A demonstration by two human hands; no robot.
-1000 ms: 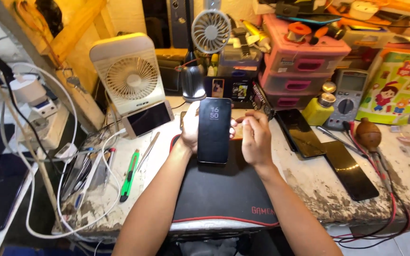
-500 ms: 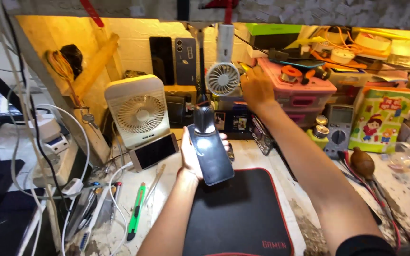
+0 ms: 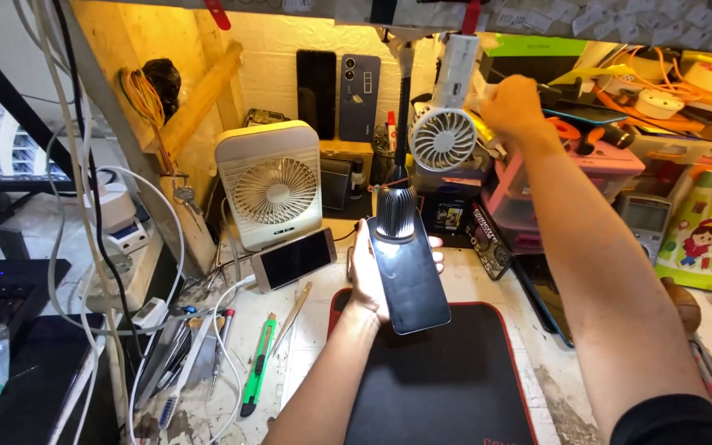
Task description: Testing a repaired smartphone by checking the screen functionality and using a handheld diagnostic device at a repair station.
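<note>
Left hand [image 3: 370,276] is cupped under a black smartphone [image 3: 409,276], fingers wrapped round both long edges, dark glass face up and tilted toward the camera, held clear above the black desk mat [image 3: 447,387], not resting on it. The phone sits directly below the head of a gooseneck lamp [image 3: 395,214], the lamp head at 12 o'clock of the phone and almost touching its top edge; looks like it's held there to catch the light on the glass. Right hand [image 3: 514,105] is stretched up to roughly 1 o'clock of the phone, fingers curled into the clutter on the upper shelf next to the small white clip fan [image 3: 443,136]; can't tell whether it has closed on anything, as the knuckles hide the fingertips. A white desk fan [image 3: 269,185] stands at 10 o'clock of the phone, with a second smartphone [image 3: 294,258] propped at a slant against its base, screen outward. A green utility knife [image 3: 257,363] lies at 8 o'clock on the bare desk [image 3: 315,330], beside loose white cables [image 3: 208,330], within left-hand range. Pink drawer boxes [image 3: 587,177] are stacked at 2 o'clock behind the right forearm. Two more phones [image 3: 338,95] lean upright against the back wall, out of the way.
</note>
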